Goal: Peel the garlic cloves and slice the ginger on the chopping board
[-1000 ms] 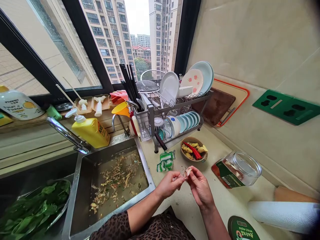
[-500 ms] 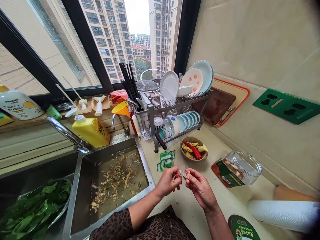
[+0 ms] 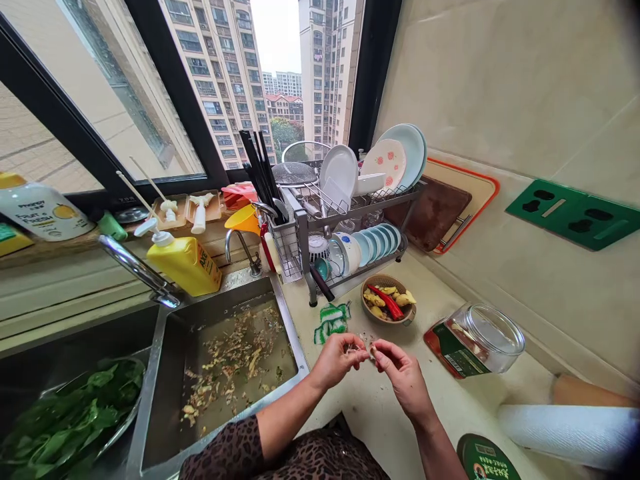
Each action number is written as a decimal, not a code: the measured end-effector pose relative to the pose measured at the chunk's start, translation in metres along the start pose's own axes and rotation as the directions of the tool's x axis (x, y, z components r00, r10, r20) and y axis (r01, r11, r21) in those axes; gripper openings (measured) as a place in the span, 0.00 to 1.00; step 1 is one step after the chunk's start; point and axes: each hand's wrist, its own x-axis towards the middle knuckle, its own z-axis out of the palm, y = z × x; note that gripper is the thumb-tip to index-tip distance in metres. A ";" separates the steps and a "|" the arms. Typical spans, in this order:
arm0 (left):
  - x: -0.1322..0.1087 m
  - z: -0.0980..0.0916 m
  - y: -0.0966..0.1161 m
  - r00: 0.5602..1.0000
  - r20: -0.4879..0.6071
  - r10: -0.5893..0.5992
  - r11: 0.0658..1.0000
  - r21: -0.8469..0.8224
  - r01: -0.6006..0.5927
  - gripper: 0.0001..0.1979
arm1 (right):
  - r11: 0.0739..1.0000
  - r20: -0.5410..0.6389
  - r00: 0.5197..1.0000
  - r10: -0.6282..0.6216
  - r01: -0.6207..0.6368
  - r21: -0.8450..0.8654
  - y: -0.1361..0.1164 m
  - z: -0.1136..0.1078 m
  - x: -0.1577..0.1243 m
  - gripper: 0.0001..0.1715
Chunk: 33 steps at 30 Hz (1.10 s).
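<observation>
Your left hand (image 3: pixel 337 361) and right hand (image 3: pixel 403 381) meet over the cream countertop (image 3: pixel 475 407), fingers curled and pinching, with a small pale scrap (image 3: pixel 371 348) held between the fingertips of both; it is too small to tell what it is. Your leopard-print sleeve (image 3: pixel 220 453) shows below your left forearm, beside the front rim of the steel sink (image 3: pixel 225 427). That basin holds murky water strewn with pale shreds (image 3: pixel 235 363). In the basin to its left, a metal bowl (image 3: pixel 123 420) is full of leafy greens (image 3: pixel 70 413).

Just beyond your hands lies a green-and-white scrubber (image 3: pixel 333 323), and past it a woven bowl (image 3: pixel 375 280) holds yellow pieces and a red chili (image 3: pixel 387 303). To your right, a glass jar (image 3: pixel 485 339) lies on its side on a red-edged green package (image 3: pixel 453 350), with a paper towel roll (image 3: pixel 565 435) and a round green lid (image 3: pixel 485 460) nearer you.

Farther off, a two-tier dish rack (image 3: pixel 305 257) carries plates and bowls, beside a chopping board (image 3: pixel 430 213) leaning on the wall. A yellow bottle (image 3: pixel 185 265) and a chrome faucet (image 3: pixel 135 267) stand behind the sink, below a window (image 3: pixel 210 87) facing apartment towers
</observation>
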 end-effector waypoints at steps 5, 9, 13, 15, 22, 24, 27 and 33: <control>-0.003 0.007 0.004 0.994 -0.075 0.078 0.995 0.067 -0.073 0.15 | 0.952 0.027 0.982 -0.186 0.187 -0.241 -0.010 0.002 -0.004 0.15; -0.006 0.008 0.007 0.991 -0.053 0.123 0.977 0.184 -0.111 0.14 | 0.908 0.050 0.963 -0.265 0.266 -0.322 -0.019 0.002 -0.008 0.13; -0.010 0.010 0.013 0.982 -0.029 0.186 0.937 0.305 -0.168 0.12 | 0.864 0.082 0.941 -0.328 0.334 -0.377 -0.028 0.003 -0.012 0.12; -0.012 0.011 0.015 0.979 -0.049 0.200 0.929 0.327 -0.174 0.10 | 0.844 0.085 0.933 -0.350 0.354 -0.403 -0.030 0.004 -0.013 0.11; -0.007 0.016 0.006 0.980 -0.175 0.098 0.987 0.145 -0.073 0.04 | 0.925 -0.011 0.962 -0.274 0.261 -0.275 -0.015 0.015 -0.013 0.11; -0.004 0.017 0.004 0.981 -0.192 0.033 0.999 0.013 -0.031 0.05 | 0.965 -0.046 0.975 -0.215 0.205 -0.165 -0.008 0.018 -0.012 0.12; 0.000 0.019 0.003 0.981 -0.167 -0.094 0.974 -0.217 0.057 0.07 | 0.993 -0.074 0.996 -0.053 0.060 0.103 0.002 0.021 -0.009 0.16; -0.001 0.027 -0.005 0.969 -0.075 -0.237 0.938 -0.279 0.208 0.07 | 0.838 -0.043 0.989 0.144 -0.098 0.537 0.019 0.016 0.003 0.18</control>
